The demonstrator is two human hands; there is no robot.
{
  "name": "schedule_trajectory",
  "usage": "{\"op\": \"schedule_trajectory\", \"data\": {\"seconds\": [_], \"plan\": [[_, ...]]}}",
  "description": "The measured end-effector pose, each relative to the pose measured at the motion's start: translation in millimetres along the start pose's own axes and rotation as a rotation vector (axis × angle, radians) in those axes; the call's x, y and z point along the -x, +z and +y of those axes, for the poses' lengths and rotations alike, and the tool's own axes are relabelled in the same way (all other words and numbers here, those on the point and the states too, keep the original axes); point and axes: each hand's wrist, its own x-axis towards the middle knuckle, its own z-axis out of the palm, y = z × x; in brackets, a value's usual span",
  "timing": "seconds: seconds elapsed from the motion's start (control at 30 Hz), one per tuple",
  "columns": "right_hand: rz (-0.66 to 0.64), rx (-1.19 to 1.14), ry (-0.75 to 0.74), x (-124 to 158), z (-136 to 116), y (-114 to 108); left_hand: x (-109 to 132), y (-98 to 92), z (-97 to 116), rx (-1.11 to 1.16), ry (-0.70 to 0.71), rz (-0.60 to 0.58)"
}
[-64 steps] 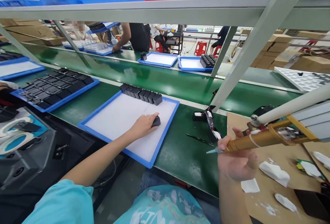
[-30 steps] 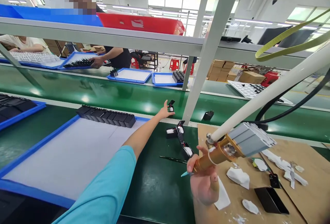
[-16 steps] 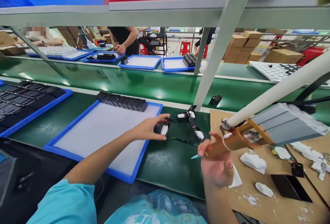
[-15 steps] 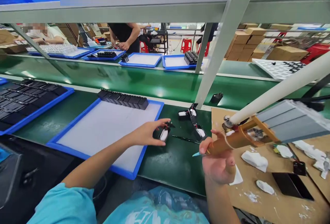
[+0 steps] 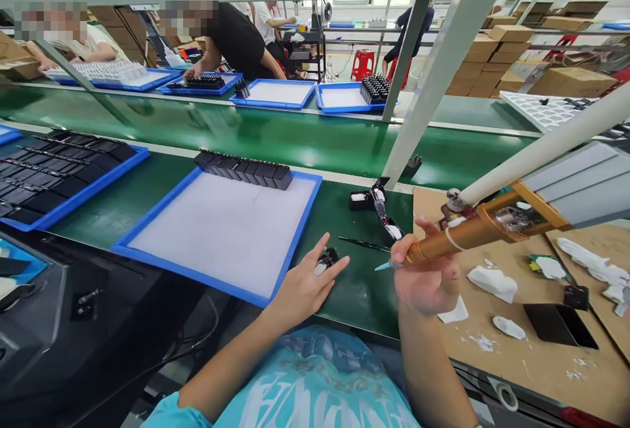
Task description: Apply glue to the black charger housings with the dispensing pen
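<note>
My right hand [image 5: 426, 283] is wrapped round the gold barrel of a glue dispensing gun [image 5: 438, 244]. Its thin pale-blue nozzle [image 5: 384, 266] points left over the green bench. My left hand [image 5: 308, 283] lies low beside a small black housing [image 5: 331, 256] with white material inside. Two of its fingers are stretched apart around the housing, and the thumb is hard to make out. Between the hands lies a thin black stick [image 5: 364, 243]. Just behind it rest several opened black housings [image 5: 378, 208] with white filling and small circuit parts.
A blue-rimmed tray [image 5: 295, 234] holds a row of black housings [image 5: 246, 169]; a fuller tray [image 5: 93, 201] stands left. Cardboard [image 5: 472, 362] at right carries white glue scraps and an open black box [image 5: 561, 324]. A slanted post [image 5: 443, 80] rises behind. Co-workers are across the conveyor [image 5: 305, 142].
My left hand has turned, its fingers now spread over the small housing rather than pinching it from the side. The camera view has tilted down. My right hand keeps hold of the dispensing gun.
</note>
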Motion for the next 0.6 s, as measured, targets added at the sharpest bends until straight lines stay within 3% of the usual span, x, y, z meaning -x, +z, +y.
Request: {"op": "schedule_trajectory", "data": {"seconds": [0.17,0.33,0.47,0.6], "plan": [[0.008,0.002,0.053,1.3,-1.7,10.4,5.7,7.4,-4.3,0.178,-0.258,0.17],[-0.056,-0.081,0.085,7.0,2.1,33.3,10.9,11.0,-1.2,0.192,-0.463,0.111],[-0.1,-0.118,0.097,12.4,8.6,54.4,7.3,11.3,6.7,0.088,-0.535,0.06],[-0.106,-0.074,0.105,14.1,11.8,64.7,4.9,9.0,13.1,0.05,-0.517,0.113]]}}
